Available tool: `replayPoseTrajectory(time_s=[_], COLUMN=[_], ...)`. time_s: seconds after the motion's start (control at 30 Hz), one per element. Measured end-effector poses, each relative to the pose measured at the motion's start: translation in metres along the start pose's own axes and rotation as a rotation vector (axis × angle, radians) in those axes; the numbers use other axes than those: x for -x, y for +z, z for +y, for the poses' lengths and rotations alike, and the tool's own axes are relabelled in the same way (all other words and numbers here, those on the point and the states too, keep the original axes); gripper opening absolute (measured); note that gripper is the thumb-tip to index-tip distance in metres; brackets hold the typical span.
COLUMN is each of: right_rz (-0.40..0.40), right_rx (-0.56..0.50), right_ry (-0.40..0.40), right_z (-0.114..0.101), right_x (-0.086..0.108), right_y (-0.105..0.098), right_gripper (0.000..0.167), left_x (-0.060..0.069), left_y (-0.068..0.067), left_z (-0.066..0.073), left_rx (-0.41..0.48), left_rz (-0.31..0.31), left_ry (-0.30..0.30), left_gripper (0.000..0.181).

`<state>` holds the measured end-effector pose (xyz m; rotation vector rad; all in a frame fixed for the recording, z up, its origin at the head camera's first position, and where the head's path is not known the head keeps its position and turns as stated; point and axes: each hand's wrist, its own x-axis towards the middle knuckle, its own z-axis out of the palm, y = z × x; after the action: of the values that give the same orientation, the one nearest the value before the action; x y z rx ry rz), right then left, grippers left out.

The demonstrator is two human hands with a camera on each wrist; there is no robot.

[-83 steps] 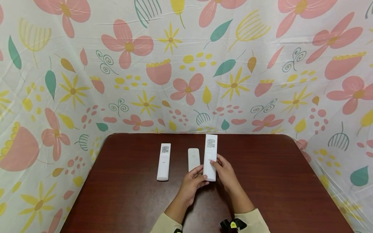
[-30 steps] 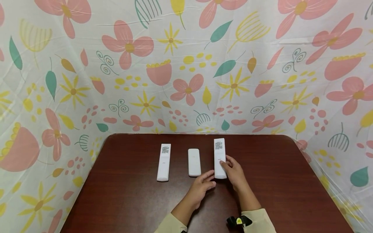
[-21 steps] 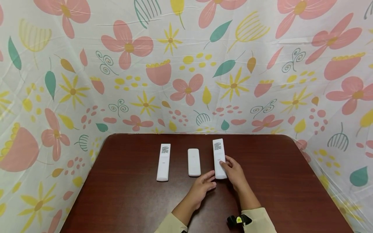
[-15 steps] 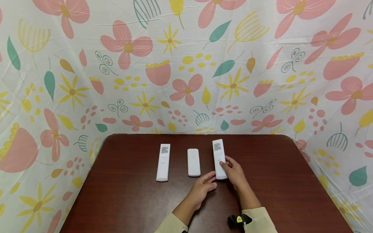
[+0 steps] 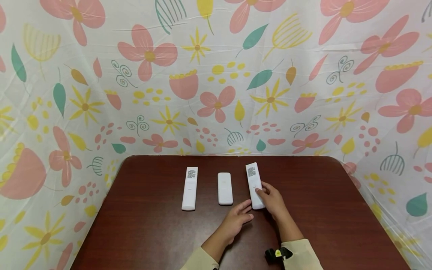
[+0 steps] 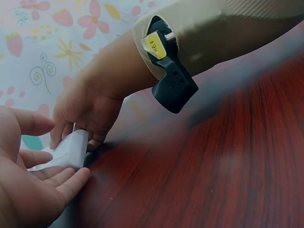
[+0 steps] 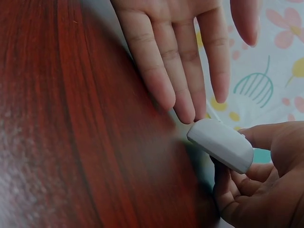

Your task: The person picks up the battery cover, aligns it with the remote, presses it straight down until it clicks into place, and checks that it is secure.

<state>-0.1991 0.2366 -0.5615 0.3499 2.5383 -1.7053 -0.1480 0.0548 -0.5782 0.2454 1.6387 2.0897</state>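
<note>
My right hand [image 5: 274, 200] grips a white remote control [image 5: 254, 183] on the right of the row, thumb on its labelled back and fingers under its right side. In the right wrist view the end of this remote [image 7: 223, 145] is tilted and looks raised off the table. My left hand [image 5: 233, 221] is beside its near left corner, fingers extended; in the left wrist view the fingertips [image 6: 76, 183] are close to the remote's end, and whether they touch it I cannot tell. A shorter white remote-like piece [image 5: 225, 188] and another labelled white remote [image 5: 190, 188] lie to the left.
The dark reddish-brown table [image 5: 145, 232] has rounded far corners. A white cloth with printed flowers [image 5: 216, 67] hangs behind it and at both sides. A black wrist device [image 5: 278, 255] sits at my right sleeve.
The gripped remote has moved right, away from the shorter white piece, and turned so its far end leans left. My left hand held it at first, then let go and shifted right with it.
</note>
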Motion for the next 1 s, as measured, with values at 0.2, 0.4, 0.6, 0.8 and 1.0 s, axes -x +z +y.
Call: replayPoseTrajectory(time_s=[0.2, 0.4, 0.6, 0.8, 1.0], right_rz=[-0.003, 0.006, 0.013, 0.032, 0.058], right_rx=[0.013, 0.053, 0.067, 0.129, 0.187], right_ry=[-0.003, -0.004, -0.014, -0.027, -0.034], right_z=[0.0, 0.002, 0.002, 0.003, 0.005], right_x=[0.0, -0.001, -0.002, -0.001, 0.001], right_y=[0.001, 0.002, 0.002, 0.0, -0.001], right_gripper=[0.054, 0.054, 0.053, 0.053, 0.054], left_x=[-0.002, -0.003, -0.004, -0.006, -0.011], left_y=[0.0, 0.001, 0.004, 0.005, 0.006], left_z=[-0.002, -0.002, -0.002, -0.003, -0.004], left_rx=[-0.007, -0.015, -0.104, -0.252, -0.478], left_rz=[-0.003, -0.006, 0.019, 0.016, -0.019], left_ry=[-0.014, -0.008, 0.0, 0.053, 0.118], left_gripper=[0.063, 0.062, 0.062, 0.064, 0.066])
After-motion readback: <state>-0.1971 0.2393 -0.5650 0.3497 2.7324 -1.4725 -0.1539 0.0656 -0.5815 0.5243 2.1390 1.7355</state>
